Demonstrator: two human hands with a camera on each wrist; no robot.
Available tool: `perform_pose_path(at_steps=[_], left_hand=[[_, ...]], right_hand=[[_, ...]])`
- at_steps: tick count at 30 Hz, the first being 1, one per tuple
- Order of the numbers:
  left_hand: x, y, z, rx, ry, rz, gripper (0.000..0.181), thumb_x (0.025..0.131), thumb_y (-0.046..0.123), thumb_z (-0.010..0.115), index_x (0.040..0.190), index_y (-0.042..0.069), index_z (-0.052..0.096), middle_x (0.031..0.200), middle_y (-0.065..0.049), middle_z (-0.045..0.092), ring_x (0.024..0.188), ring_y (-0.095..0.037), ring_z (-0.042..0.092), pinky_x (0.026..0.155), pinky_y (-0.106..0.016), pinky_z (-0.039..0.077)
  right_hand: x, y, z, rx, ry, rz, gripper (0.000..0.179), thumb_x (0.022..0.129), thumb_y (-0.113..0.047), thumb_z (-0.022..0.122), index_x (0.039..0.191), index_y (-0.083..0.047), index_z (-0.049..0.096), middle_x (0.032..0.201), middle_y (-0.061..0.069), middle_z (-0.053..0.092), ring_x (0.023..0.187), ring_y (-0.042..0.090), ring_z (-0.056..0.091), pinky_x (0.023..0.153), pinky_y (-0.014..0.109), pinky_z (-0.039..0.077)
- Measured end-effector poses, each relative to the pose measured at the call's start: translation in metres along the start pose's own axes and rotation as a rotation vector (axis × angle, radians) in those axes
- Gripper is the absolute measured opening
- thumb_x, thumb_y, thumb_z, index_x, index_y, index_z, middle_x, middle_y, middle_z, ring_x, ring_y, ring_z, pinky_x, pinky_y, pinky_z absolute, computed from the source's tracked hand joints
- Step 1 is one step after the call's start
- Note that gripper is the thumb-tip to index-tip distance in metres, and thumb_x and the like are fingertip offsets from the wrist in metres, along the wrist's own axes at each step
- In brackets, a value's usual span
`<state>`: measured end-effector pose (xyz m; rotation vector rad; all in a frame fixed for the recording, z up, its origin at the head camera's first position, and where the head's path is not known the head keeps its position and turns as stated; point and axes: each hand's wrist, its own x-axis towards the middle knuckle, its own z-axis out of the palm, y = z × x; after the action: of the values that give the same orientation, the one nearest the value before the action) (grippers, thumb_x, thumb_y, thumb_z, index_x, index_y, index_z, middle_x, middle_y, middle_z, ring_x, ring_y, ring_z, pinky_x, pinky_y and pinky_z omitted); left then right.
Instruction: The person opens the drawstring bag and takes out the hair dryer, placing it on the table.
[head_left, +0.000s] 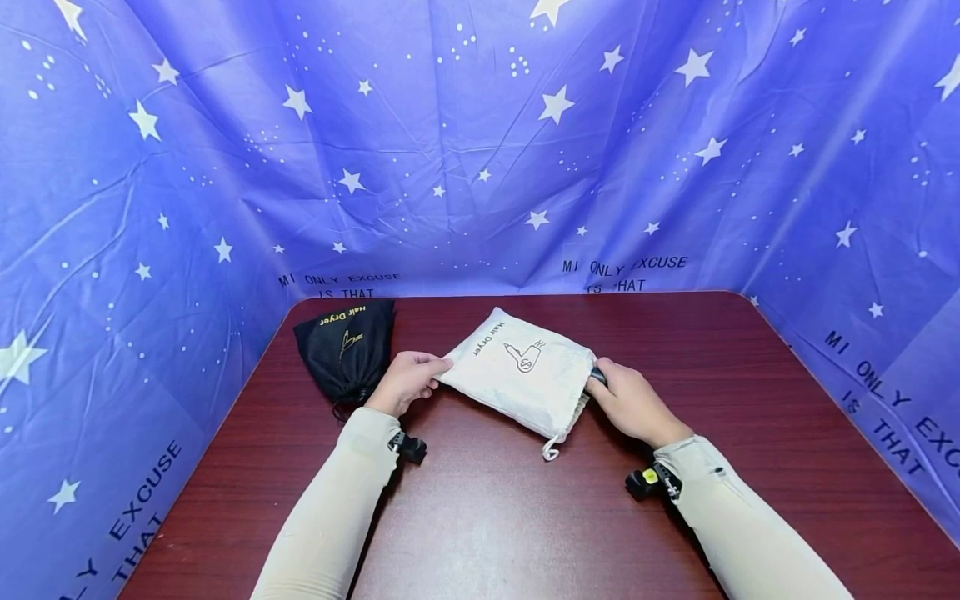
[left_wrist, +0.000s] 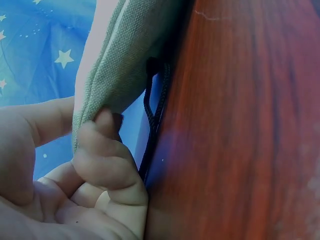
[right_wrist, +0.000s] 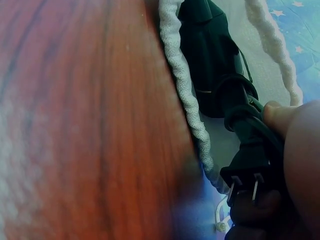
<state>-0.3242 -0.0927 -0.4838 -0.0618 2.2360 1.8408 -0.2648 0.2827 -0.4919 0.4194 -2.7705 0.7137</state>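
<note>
On the dark red table (head_left: 510, 517), far left: black pouch (head_left: 348, 346), gathered end toward the person, just beside the left hand (head_left: 407, 381). Blue starry curtain (head_left: 450, 125) walls off back and both sides. White bag (head_left: 510, 387) sits mid-table, between the hands. Long axis runs left to right, slanted, right end nearer the person; mouth faces right. Left hand pinches the closed end's near corner. Right hand (head_left: 633, 402) grips black plug (right_wrist: 252, 157) and cord (right_wrist: 235, 117) at the mouth, partly blocking it; black appliance (right_wrist: 205, 55) visible inside.
</note>
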Motion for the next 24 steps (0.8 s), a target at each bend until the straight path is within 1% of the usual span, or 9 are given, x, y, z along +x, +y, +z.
perform_pose_path(at_steps=[2, 5, 11, 14, 18, 24], left_hand=[[-0.0004, 0.0003, 0.0002, 0.036, -0.007, 0.013, 0.027, 0.095, 0.024, 0.074, 0.103, -0.002, 0.074, 0.071, 0.002, 0.058, 0.06, -0.01, 0.053, 0.054, -0.022, 0.044], [-0.0004, 0.0001, 0.0006, 0.056, -0.011, 0.024, 0.027, 0.097, 0.025, 0.072, 0.1, -0.002, 0.073, 0.068, 0.003, 0.055, 0.058, -0.01, 0.05, 0.053, -0.021, 0.042], [-0.002, 0.0003, 0.003, 0.052, -0.002, 0.038, 0.024, 0.099, 0.024, 0.069, 0.086, 0.004, 0.068, 0.065, 0.002, 0.051, 0.056, -0.01, 0.046, 0.052, -0.022, 0.036], [-0.0019, 0.0, 0.0036, 0.043, 0.003, 0.045, 0.027, 0.1, 0.022, 0.068, 0.078, 0.008, 0.063, 0.063, 0.001, 0.05, 0.055, -0.011, 0.044, 0.052, -0.022, 0.034], [-0.0025, 0.0006, 0.0042, 0.039, 0.016, 0.046, 0.031, 0.101, 0.02, 0.066, 0.072, 0.01, 0.06, 0.061, -0.002, 0.051, 0.053, -0.011, 0.043, 0.051, -0.022, 0.034], [-0.0019, 0.0002, 0.0035, 0.018, 0.027, 0.035, 0.03, 0.101, 0.02, 0.066, 0.073, 0.01, 0.062, 0.062, -0.001, 0.054, 0.055, -0.011, 0.047, 0.051, -0.023, 0.037]], right_hand=[[0.0, 0.0008, 0.0001, -0.001, -0.005, -0.006, 0.014, 0.105, -0.024, 0.055, 0.098, -0.012, 0.057, 0.081, 0.002, 0.053, 0.077, 0.022, 0.051, 0.072, 0.04, 0.043], [0.0003, 0.0013, 0.0004, 0.001, -0.014, -0.009, 0.014, 0.106, -0.025, 0.055, 0.101, -0.012, 0.057, 0.083, 0.002, 0.055, 0.078, 0.022, 0.052, 0.073, 0.04, 0.043], [0.0004, 0.0003, 0.0003, 0.009, -0.024, -0.006, 0.015, 0.106, -0.026, 0.054, 0.103, -0.012, 0.058, 0.084, 0.002, 0.055, 0.079, 0.022, 0.052, 0.074, 0.04, 0.044], [0.0, -0.0003, 0.0002, 0.013, -0.023, -0.006, 0.017, 0.107, -0.028, 0.054, 0.104, -0.012, 0.058, 0.085, 0.003, 0.057, 0.08, 0.022, 0.053, 0.074, 0.041, 0.045], [-0.0006, -0.0006, 0.0003, 0.021, -0.019, -0.013, 0.018, 0.106, -0.028, 0.055, 0.106, -0.011, 0.059, 0.088, 0.004, 0.06, 0.081, 0.023, 0.055, 0.076, 0.043, 0.046], [-0.0008, -0.0016, -0.0004, 0.04, -0.018, -0.02, 0.022, 0.107, -0.029, 0.055, 0.115, -0.01, 0.062, 0.098, 0.006, 0.066, 0.088, 0.024, 0.061, 0.082, 0.046, 0.05]])
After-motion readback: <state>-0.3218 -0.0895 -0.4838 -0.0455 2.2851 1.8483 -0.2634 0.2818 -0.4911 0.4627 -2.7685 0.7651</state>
